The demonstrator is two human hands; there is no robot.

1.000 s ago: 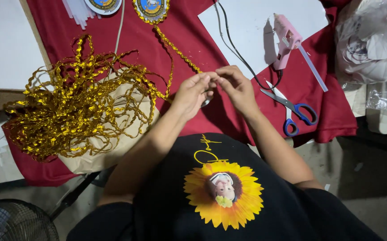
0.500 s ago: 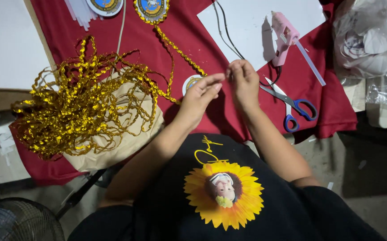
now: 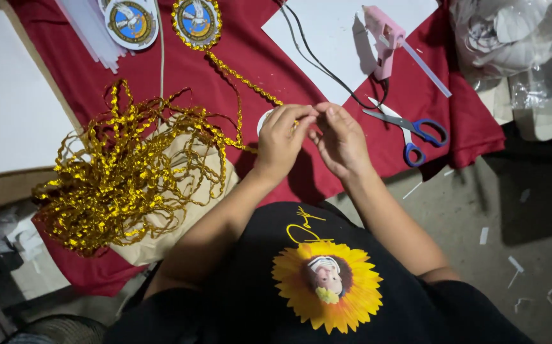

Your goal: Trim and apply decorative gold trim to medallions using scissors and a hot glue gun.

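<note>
My left hand (image 3: 282, 137) and my right hand (image 3: 339, 137) meet fingertip to fingertip over a red cloth (image 3: 257, 64). Between them they pinch a strand of gold ric-rac trim (image 3: 241, 79) against a small white round disc (image 3: 264, 120), which my left hand mostly hides. The trim runs up to a round badge with a blue picture and gold edging (image 3: 196, 20). A big tangle of the same gold trim (image 3: 123, 172) lies left of my left hand.
A pink glue gun (image 3: 381, 32) with a black cord rests on white paper (image 3: 339, 38). Blue-handled scissors (image 3: 410, 127) lie right of my hands. A second round badge (image 3: 129, 22) and glue sticks (image 3: 91, 28) sit at the top left. Plastic bags (image 3: 511, 38) fill the top right.
My hands have moved up the cloth and drawn together over the small white disc, pinching the trim against it.
</note>
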